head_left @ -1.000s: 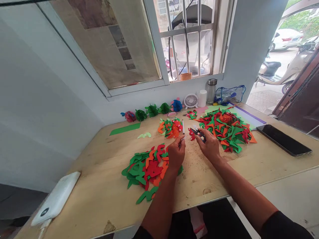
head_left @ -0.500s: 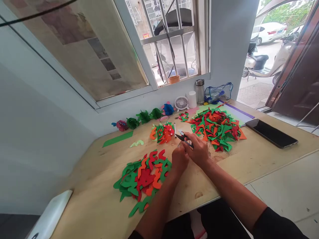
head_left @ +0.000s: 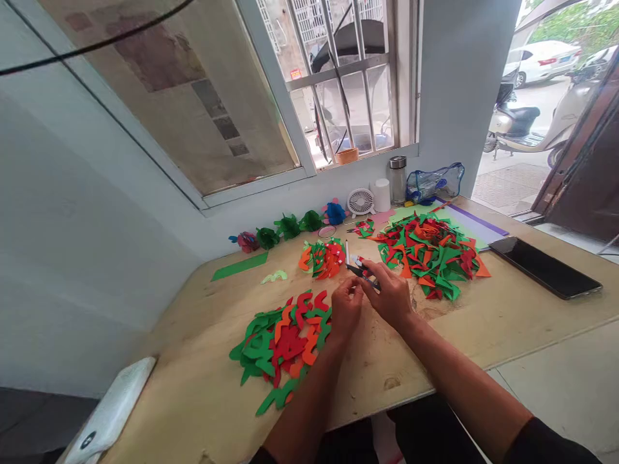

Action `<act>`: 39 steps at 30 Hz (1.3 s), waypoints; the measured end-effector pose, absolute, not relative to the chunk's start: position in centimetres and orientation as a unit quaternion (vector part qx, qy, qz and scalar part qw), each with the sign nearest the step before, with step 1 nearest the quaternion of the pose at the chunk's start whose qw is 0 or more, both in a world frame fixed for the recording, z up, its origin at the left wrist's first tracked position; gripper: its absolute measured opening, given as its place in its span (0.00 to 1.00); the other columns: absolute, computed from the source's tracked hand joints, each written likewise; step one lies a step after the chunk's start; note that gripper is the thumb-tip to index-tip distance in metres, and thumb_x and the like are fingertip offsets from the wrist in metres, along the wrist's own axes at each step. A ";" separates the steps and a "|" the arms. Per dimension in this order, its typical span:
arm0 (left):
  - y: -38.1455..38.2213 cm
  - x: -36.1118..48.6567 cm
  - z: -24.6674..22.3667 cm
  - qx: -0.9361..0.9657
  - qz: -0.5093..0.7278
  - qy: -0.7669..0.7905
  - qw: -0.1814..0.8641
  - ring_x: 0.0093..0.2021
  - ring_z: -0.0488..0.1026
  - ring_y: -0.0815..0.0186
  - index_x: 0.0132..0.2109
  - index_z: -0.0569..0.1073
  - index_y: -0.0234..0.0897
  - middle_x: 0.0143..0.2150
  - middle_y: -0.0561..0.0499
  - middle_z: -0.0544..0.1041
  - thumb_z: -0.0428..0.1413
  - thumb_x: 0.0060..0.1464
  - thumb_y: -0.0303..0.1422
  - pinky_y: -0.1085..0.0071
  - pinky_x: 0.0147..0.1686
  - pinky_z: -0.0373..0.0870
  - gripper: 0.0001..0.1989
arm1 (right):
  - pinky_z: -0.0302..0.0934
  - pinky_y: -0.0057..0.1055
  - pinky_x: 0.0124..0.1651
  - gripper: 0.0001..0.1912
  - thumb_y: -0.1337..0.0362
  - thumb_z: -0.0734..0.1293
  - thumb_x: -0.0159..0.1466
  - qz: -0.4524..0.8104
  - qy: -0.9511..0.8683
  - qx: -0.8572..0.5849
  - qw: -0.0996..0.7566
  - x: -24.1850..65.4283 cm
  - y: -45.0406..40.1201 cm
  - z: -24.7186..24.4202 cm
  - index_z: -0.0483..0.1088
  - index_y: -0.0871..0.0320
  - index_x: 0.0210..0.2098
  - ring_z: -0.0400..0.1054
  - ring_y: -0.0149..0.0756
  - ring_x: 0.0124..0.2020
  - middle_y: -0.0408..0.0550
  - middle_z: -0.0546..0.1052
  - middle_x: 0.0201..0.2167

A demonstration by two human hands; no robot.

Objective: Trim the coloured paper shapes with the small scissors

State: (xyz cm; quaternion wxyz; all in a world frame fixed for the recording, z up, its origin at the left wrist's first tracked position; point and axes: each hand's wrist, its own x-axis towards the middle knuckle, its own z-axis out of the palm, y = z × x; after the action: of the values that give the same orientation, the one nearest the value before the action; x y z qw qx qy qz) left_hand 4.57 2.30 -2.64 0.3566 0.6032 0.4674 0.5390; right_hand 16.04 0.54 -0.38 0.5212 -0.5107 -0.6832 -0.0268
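Observation:
Over the middle of the wooden table, my right hand [head_left: 391, 293] is closed on dark-bladed scissors [head_left: 360, 273], whose tips point up and left. A small pale and red piece [head_left: 358, 260] shows by its fingertips. Just left of it, my left hand [head_left: 346, 308] has its fingers pinched together; whatever they hold is too small to make out. A pile of green, red and orange wavy cutouts [head_left: 290, 341] lies left of my left forearm. Beyond my hands are a smaller pile of cut pieces [head_left: 326, 258] and a white pen [head_left: 347, 251].
A heap of scraps [head_left: 430, 251] lies right of my hands, with a black phone [head_left: 544, 265] farther right. Along the wall stand paper flowers [head_left: 288, 226], a small fan [head_left: 360, 202] and a glass bottle [head_left: 398, 180]. A white device [head_left: 113, 409] sits at the left edge.
The view has shifted, so the table's things appear slightly to the right. My left hand has drawn slightly back from the right hand, and the scissors' tips point more to the left.

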 end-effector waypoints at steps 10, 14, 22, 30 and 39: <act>1.9 1.0 -0.1 0.468 0.666 0.441 0.377 0.33 0.75 0.66 0.39 0.76 0.34 0.33 0.47 0.79 0.56 0.50 0.35 0.71 0.33 0.70 0.11 | 0.60 0.26 0.30 0.14 0.58 0.61 0.65 -0.067 -0.730 -0.490 0.472 15.6 0.9 -1.3 0.68 0.57 0.47 0.73 0.33 0.32 0.50 0.78 0.37; 2.0 0.9 -0.2 0.477 0.661 0.434 0.382 0.34 0.76 0.65 0.38 0.76 0.34 0.33 0.46 0.79 0.57 0.49 0.34 0.70 0.34 0.71 0.10 | 0.60 0.26 0.32 0.14 0.58 0.61 0.65 -0.063 -0.748 -0.484 0.449 15.6 1.0 -1.4 0.68 0.57 0.47 0.73 0.34 0.35 0.51 0.78 0.38; 2.5 0.6 -0.9 0.517 0.634 0.425 0.388 0.38 0.75 0.65 0.40 0.76 0.36 0.37 0.47 0.79 0.56 0.50 0.35 0.69 0.40 0.70 0.12 | 0.59 0.27 0.32 0.14 0.58 0.61 0.65 -0.053 -0.785 -0.468 0.404 15.3 0.8 -1.4 0.68 0.57 0.47 0.73 0.34 0.33 0.49 0.78 0.37; 2.5 0.5 -0.9 0.521 0.637 0.433 0.367 0.34 0.74 0.67 0.35 0.76 0.35 0.33 0.50 0.77 0.57 0.49 0.33 0.71 0.38 0.70 0.07 | 0.57 0.27 0.29 0.13 0.59 0.61 0.65 -0.067 -0.790 -0.464 0.395 15.2 0.8 -1.5 0.68 0.56 0.46 0.73 0.33 0.30 0.47 0.78 0.36; 2.8 0.4 -1.1 0.528 0.643 0.421 0.361 0.35 0.74 0.67 0.32 0.73 0.36 0.33 0.50 0.77 0.58 0.50 0.34 0.70 0.38 0.69 0.05 | 0.57 0.27 0.31 0.13 0.59 0.61 0.65 -0.043 -0.797 -0.461 0.387 15.2 0.8 -1.5 0.67 0.56 0.47 0.73 0.34 0.33 0.47 0.78 0.36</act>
State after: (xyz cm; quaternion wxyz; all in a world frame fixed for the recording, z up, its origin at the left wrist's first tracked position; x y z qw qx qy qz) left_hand 0.37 2.80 -1.08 0.3615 0.5276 0.4208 0.6433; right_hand 15.23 0.76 -1.49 0.3868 -0.4614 -0.7972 -0.0432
